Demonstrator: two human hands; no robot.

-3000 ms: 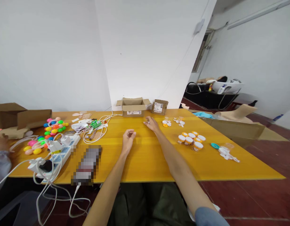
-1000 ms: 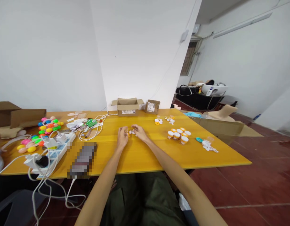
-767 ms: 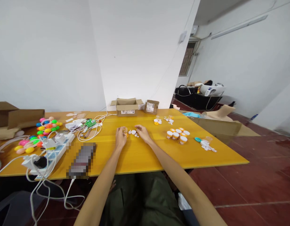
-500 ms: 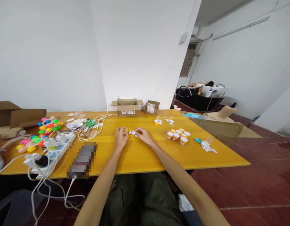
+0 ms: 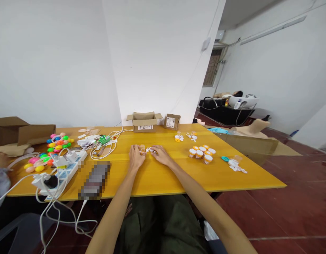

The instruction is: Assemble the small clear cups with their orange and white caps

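Note:
My left hand (image 5: 137, 156) is closed around a small clear plastic cup (image 5: 142, 147) with a bit of orange at its base, resting on or just over the table. Close by on the right, my right hand (image 5: 161, 155) pinches a round white piece (image 5: 151, 149), partly covered by the fingers. In the gap between both hands lie small white pieces (image 5: 147, 150), too tiny to make out. To the right stands a cluster of several small clear tubs with white tops and orange rims (image 5: 199, 153).
Loose white parts with a teal ring (image 5: 225, 158) lie at the right; two smaller heaps (image 5: 179, 137) are farther back. Cardboard boxes (image 5: 144, 124) stand by the wall. A power strip (image 5: 70, 169), a pixelated dark device (image 5: 95, 180) and colourful balls (image 5: 59, 143) occupy the left. Another person's sleeve (image 5: 1, 185) shows there.
The clear cup now stands out more plainly at my left fingers. My right hand has taken hold of the round white piece among the small parts. The view has shifted slightly.

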